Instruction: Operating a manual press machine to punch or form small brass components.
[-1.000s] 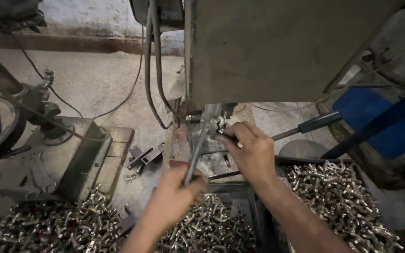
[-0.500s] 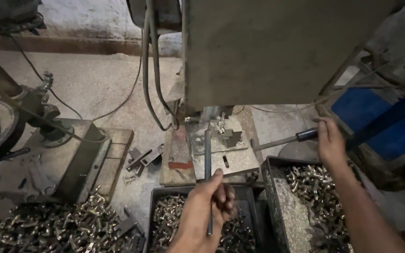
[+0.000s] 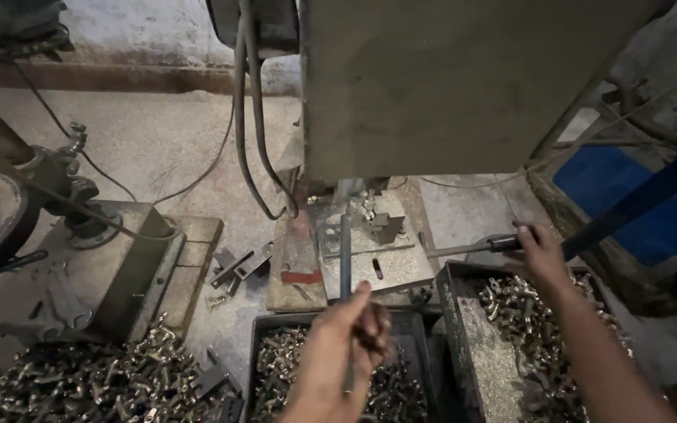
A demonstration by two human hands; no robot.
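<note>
Steel rod (image 3: 345, 258) gripped upright in left hand (image 3: 342, 345), above dark tray (image 3: 256, 352) of small metal parts.
Rod tip reaches up to the machine's work plate (image 3: 389, 262). Right hand (image 3: 541, 254) is closed around the black grip of a lever handle (image 3: 472, 248), beside a second tray (image 3: 452, 294) of parts. Loose parts (image 3: 72, 384) heaped at lower left.

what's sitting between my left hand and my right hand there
In the head view, between the left hand and right hand lie the grey plate's corner and the tray wall.
</note>
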